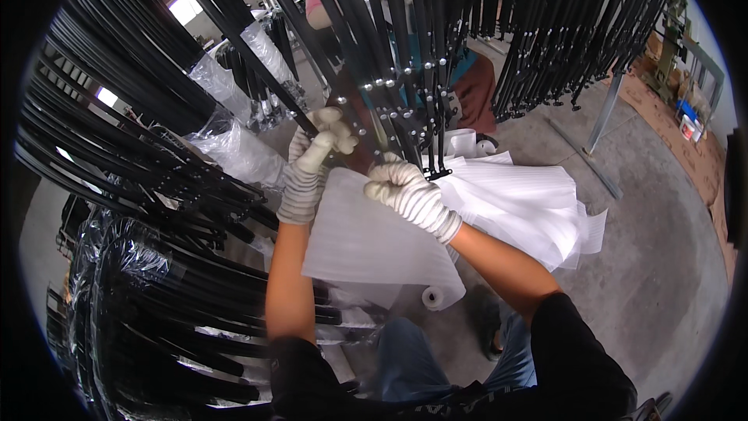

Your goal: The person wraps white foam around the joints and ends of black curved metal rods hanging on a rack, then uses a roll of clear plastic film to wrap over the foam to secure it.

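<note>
Both my hands wear white knit gloves with grey stripes. My left hand (318,154) is closed around the lower end of a slanting black metal tube (269,82), beside the upper corner of a white foam sheet (374,242). My right hand (409,193) has its fingers curled in and pressed together at the sheet's upper edge; the fingertips are partly hidden. The sheet hangs between my forearms, above my legs. Just beyond my hands hang several black metal bars (421,86) with shiny round rivets.
A stack of white foam sheets (514,199) lies right of my right hand. Black tubes with clear plastic wrap (238,148) crowd the left. More black bars (545,54) hang at the far right, near a metal stand leg (604,117). Another person's brown garment (477,93) shows behind the bars.
</note>
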Demonstrator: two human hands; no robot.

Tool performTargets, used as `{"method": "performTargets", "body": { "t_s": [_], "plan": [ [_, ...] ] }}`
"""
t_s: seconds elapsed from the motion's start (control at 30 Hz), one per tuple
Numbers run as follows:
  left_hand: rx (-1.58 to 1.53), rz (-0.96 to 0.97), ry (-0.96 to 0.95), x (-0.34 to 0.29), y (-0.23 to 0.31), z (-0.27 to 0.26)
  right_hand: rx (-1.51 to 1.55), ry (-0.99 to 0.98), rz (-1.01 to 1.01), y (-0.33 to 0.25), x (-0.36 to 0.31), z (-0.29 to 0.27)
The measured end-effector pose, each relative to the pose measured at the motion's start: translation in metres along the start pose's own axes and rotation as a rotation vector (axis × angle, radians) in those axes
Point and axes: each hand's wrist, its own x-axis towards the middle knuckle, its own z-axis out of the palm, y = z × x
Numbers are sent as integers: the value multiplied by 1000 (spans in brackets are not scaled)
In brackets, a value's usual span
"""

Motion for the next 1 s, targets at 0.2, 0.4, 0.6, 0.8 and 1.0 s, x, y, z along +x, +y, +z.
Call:
{"method": "performTargets", "body": {
  "t_s": [0.2, 0.4, 0.6, 0.8, 1.0],
  "plan": [
    [-103, -35, -82, -16, 0, 1, -90, 25, -32, 7, 10, 1],
    [392, -397, 142, -36, -7, -20, -447, -186, 97, -3, 24, -10],
    [510, -532, -218, -28, 22, -23, 628, -154, 515, 35, 34, -24],
    [416, -416, -264, -5, 28, -25, 227, -33, 141, 8, 16, -14],
    [557, -216, -506, 39, 14, -21, 367, 111, 85, 39, 17, -33]
  ]
}}
